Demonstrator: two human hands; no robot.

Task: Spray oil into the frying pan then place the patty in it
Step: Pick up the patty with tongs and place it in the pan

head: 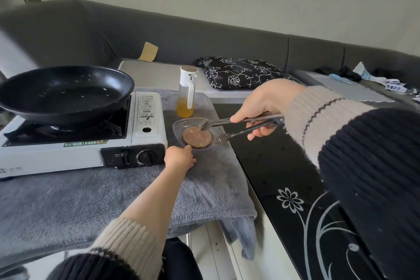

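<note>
A black frying pan (63, 94) sits on a white portable gas stove (145, 118) at the left. To its right stands the oil spray bottle (186, 95), holding yellow oil. In front of the bottle a round brown patty (196, 137) lies in a clear glass dish (179, 126). My left hand (179, 157) pinches the dish's near rim. Metal tongs (241, 127) are gripped in my right hand (261, 107), their tips spread over the dish, one touching the patty's far edge.
A grey towel (91, 195) covers the table under the stove and dish. A glossy black floral surface (284, 177) lies to the right. Behind are a grey sofa (204, 36), a black floral cushion (241, 73) and scattered clutter (386, 82) at far right.
</note>
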